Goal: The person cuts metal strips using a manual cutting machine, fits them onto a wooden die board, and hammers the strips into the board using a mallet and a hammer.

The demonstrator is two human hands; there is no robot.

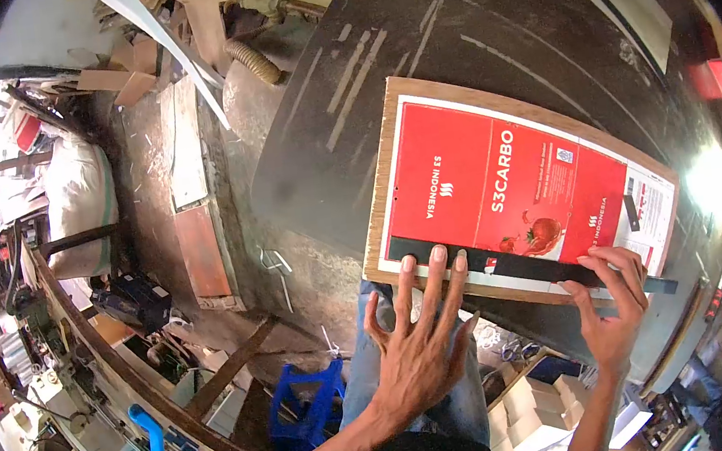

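A printed red sheet (449, 133) with a white border lies on a wooden board (384, 164), which rests on a dark tabletop. A long black flat strip (519, 267) lies along the sheet's near edge, and its far right end sticks out past the board. My left hand (421, 349) is open, with spread fingertips pressing on the left part of the strip. My right hand (612, 303) has bent fingers and thumb closed about the strip's right part. Whether anything else is in that hand is hidden. A small dark piece (633, 213) lies near the sheet's right edge.
The dark tabletop (319, 176) has pale scratches. A blue plastic stool (306, 403) stands on the floor below it. Boxes (533, 412) sit under the near edge. To the left are a white sack (79, 206) and a wooden-framed bench (117, 364) with machinery.
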